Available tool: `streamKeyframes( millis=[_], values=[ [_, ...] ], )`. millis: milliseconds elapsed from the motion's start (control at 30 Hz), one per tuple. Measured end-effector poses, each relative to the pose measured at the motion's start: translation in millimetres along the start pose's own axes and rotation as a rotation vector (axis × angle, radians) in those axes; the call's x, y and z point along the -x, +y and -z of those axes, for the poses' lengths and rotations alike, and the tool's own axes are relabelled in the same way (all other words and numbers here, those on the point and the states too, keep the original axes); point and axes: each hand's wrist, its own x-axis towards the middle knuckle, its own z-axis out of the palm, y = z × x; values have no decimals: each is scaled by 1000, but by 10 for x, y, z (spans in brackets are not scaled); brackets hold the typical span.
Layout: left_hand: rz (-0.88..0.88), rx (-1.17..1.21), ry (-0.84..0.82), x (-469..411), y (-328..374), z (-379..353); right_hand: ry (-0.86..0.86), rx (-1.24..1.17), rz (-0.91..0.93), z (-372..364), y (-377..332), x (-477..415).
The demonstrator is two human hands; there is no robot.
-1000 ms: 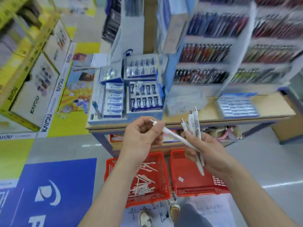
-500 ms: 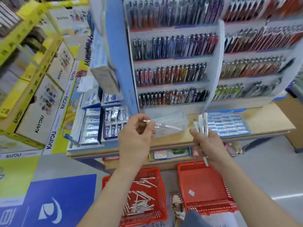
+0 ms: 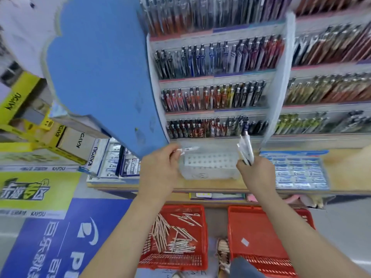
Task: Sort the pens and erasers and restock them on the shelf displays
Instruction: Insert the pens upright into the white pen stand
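My left hand [image 3: 160, 169] pinches a single white pen [image 3: 188, 149] that points right, just above a clear plastic holder [image 3: 210, 167] with rows of holes on the wooden counter. My right hand [image 3: 257, 173] grips a small bunch of white pens [image 3: 246, 149] upright at the holder's right end. Behind the holder stand tiered shelves of pens [image 3: 212, 99]. On the floor below, a red basket [image 3: 203, 233] holds several loose white pens [image 3: 174, 233].
A second red basket [image 3: 261, 237], nearly bare, sits to the right on the floor. A tray of erasers [image 3: 297, 171] lies on the counter [image 3: 351, 169] at right; boxed erasers [image 3: 118, 161] at left. A blue display panel [image 3: 104, 77] overhangs at upper left.
The view has tilted up toward the shelves. Both hands rose and moved apart, carrying the pens up to the clear holder on the counter.
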Motion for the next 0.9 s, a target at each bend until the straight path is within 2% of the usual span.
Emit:
streamKeyframes(
  millis=[133, 267, 533, 767, 900],
  values=[
    [23, -90, -84, -74, -41, -102, 63, 66, 22, 160, 275, 39],
    [-11, -145, -187, -117, 29, -190, 39, 52, 54, 223, 359, 77],
    [34, -158, -262, -247, 124, -275, -5, 34, 79, 226, 423, 78],
    [-14, -274, -210, -394, 123, -339, -41, 4, 112, 256, 434, 77],
    [23, -224, -125, -401, 126, -397, -49, -22, 112, 254, 443, 60]
  ],
)
